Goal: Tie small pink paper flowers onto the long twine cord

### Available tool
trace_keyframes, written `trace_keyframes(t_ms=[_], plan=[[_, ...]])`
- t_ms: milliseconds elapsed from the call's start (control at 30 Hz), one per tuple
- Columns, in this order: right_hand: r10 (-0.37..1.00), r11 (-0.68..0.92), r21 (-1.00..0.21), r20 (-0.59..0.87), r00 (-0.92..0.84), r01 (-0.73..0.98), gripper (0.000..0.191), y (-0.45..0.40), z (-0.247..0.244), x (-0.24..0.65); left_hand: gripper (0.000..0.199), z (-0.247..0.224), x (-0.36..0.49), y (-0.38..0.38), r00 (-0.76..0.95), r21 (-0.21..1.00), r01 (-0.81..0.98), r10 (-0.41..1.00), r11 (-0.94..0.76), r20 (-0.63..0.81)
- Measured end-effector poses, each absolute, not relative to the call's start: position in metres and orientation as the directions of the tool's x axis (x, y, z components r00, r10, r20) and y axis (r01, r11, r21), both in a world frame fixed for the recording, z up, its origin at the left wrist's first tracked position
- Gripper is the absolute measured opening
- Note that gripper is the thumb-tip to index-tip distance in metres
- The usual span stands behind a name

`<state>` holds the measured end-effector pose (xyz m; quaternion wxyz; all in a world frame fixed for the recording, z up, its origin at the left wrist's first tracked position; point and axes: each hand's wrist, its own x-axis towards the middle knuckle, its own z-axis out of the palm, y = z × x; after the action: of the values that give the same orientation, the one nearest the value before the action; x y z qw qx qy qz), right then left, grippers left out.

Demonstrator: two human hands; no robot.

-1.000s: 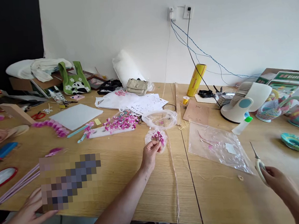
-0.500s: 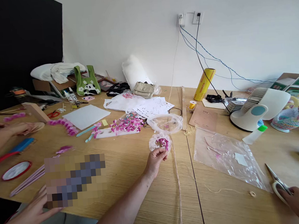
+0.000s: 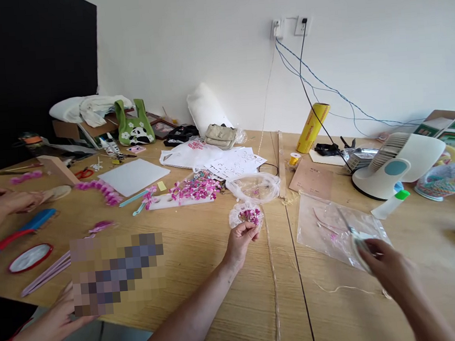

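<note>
My left hand [image 3: 241,239] is closed in a pinch on a small purple-pink flower [image 3: 254,214]. Behind those fingertips is a whitish see-through round piece [image 3: 236,212], with more purple-pink bits against it; whether I also grip this piece is unclear. A twisted cord [image 3: 275,287] lies just right of that hand and runs to the table's front edge. My right hand [image 3: 384,263] is wrapped round a pair of scissors [image 3: 354,236], blurred by motion and raised over a clear plastic bag [image 3: 310,216]. The scissors' blades point up and left.
At left, another person's hand [image 3: 21,200] works near a blue-and-red tool [image 3: 31,230]. A second person's forearm [image 3: 39,332] reaches in below, beside a blurred-out patch. Pink flowers [image 3: 197,189] lie mid-table. A white fan [image 3: 396,165] and a yellow roll [image 3: 313,128] stand right.
My right hand has lifted the scissors off the table's right side and carried them left, over the plastic bag. My left hand has barely moved.
</note>
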<state>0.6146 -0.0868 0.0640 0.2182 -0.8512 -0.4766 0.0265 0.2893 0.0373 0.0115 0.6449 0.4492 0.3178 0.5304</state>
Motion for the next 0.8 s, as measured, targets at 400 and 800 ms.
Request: trace_keyframes(t_ms=[400,800], plan=[[0.872,-0.486,-0.152,-0.011,0.490,0.861,0.038,0.015,0.044,0.511,0.020,0.017,0.282,0.039,0.246,0.933,-0.359,0.966,0.016,0.078],[0.902,-0.422,-0.054,0.070,0.425,0.905,0.029,0.017,0.025,0.502,0.024,0.037,0.278,0.053,0.324,0.869,-0.483,0.944,0.106,0.065]])
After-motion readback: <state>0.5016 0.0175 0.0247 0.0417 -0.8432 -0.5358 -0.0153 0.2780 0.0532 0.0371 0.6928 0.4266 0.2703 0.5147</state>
